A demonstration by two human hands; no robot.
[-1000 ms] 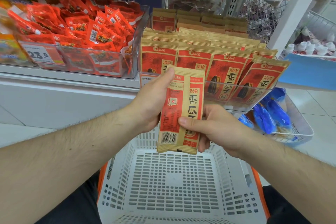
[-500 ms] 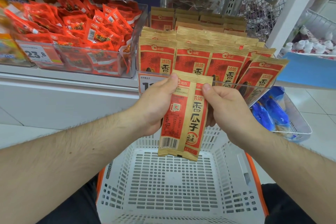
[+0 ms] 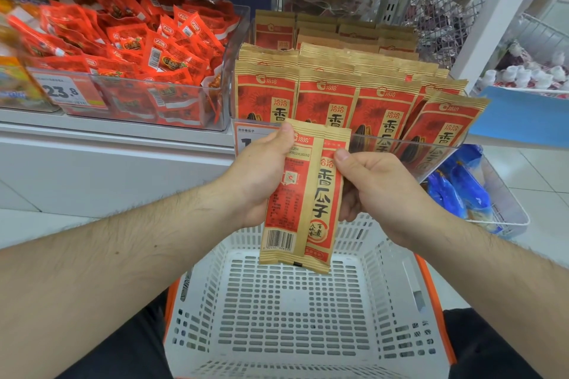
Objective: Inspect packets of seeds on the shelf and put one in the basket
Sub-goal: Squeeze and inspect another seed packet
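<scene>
We hold one seed packet [image 3: 303, 194] upright in both hands, above the white basket [image 3: 385, 258] and just in front of the shelf [image 3: 117, 132]. Our left hand [image 3: 260, 177] grips the packet's left edge, thumb pressed near its top corner, fingers hidden behind it. Our right hand [image 3: 374, 184] pinches the right edge, thumb on the printed face and fingers curled behind. The packet's back faces us, showing a barcode near the bottom, and its lower end hangs over the basket's far wall without touching it. Behind the packet, rows of matching packets [image 3: 354, 101] stand upright in a clear bin [image 3: 443, 148] on the shelf. Left of that bin, another clear bin holds a heap of small red sachets [image 3: 147, 52], with a price tag [image 3: 66, 92] on its front. Right of the basket, a wire basket [image 3: 505, 203] holds blue packs [image 3: 462, 191].
</scene>
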